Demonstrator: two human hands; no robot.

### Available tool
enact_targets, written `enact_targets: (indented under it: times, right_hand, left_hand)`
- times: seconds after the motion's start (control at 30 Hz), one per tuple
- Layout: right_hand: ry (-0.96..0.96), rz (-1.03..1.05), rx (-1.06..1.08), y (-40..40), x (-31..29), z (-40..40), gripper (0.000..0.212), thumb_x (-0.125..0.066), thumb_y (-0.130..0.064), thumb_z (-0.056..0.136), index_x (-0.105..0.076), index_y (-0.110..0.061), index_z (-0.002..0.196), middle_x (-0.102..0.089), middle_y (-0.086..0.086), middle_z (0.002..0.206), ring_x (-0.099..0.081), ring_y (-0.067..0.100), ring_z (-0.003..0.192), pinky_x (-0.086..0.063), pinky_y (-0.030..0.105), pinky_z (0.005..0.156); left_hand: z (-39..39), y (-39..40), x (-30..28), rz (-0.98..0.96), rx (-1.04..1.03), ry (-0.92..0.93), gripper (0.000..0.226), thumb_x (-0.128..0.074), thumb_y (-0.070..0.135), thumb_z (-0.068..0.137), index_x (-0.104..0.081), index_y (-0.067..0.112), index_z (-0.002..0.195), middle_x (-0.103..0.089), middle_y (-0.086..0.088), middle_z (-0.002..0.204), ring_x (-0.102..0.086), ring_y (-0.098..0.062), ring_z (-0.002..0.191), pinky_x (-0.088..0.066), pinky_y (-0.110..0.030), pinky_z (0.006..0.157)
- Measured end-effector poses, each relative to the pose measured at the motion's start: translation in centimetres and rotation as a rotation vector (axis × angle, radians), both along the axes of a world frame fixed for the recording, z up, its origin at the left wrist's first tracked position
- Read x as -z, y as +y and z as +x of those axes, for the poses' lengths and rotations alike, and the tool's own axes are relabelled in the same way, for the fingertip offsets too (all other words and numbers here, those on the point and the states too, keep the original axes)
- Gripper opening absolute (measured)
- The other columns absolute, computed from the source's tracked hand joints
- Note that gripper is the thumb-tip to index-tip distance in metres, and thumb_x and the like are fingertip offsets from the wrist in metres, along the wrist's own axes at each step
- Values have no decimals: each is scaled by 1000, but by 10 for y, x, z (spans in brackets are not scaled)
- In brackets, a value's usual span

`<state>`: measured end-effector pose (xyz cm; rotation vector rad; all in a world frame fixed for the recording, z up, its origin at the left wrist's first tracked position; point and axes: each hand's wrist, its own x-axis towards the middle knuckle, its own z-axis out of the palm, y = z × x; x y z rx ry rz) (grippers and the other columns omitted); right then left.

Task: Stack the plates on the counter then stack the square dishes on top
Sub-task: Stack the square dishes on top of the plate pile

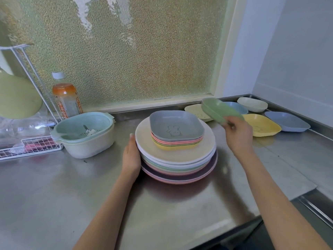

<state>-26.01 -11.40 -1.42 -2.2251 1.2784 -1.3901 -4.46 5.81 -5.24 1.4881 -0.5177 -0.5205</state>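
Note:
A stack of round plates point(173, 159) in cream, white, green, pink and purple stands mid-counter. On it sits a pile of square dishes point(177, 129), grey with a bear drawing on top, pink and yellow beneath. My left hand point(131, 156) lies flat against the stack's left side. My right hand point(237, 134) holds a green square dish point(219, 110), tilted, in the air to the right of the pile. More square dishes lie at the back right: cream point(195, 110), light blue point(238, 107), white point(252, 104), yellow point(263, 127) and blue-grey point(288, 121).
A pale bowl with a mint strainer point(84, 134) stands left of the stack. Behind it is an orange-capped drink bottle point(65, 96) and a white wire rack point(27, 138). A frosted window backs the steel counter point(54, 186). A sink edge point(315, 204) lies at the right.

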Motion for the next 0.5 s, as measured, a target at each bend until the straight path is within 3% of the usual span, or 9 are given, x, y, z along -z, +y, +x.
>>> enact_targets:
  times: [0.17,0.23,0.4,0.5]
  right_hand:
    - [-89,-58,-290,33,-39,10,18,-61,-7,87,-67,-5,104,-60,-6,98,-54,15,89,-38,13,71]
    - [-81,-92,-399,44,-43,12,16,-61,-6,85,-68,-6,100,-60,-7,102,-55,10,95,-38,4,76]
    - [130,-106,-601,52,-34,11,16,-57,-7,83,-70,-9,92,-67,0,101,-53,8,113,-37,14,96]
    - [163,14,-701,55,-26,11,17,-56,4,87,-66,-3,98,-63,-2,113,-45,7,125,-31,8,101]
  left_hand:
    - [-2,2,-2,6,5,0,43,-22,45,100,-61,27,102,-61,2,112,-53,-14,107,-33,-26,89]
    - [-3,3,-3,0,16,7,43,-22,45,101,-60,28,108,-59,2,114,-51,-13,109,-32,-26,89]
    - [-4,3,-4,2,12,27,49,-22,45,101,-60,21,119,-58,3,113,-50,-13,109,-32,-25,90]
    - [-5,3,-5,4,11,32,45,-22,45,100,-60,25,113,-58,3,112,-51,-13,108,-32,-25,90]
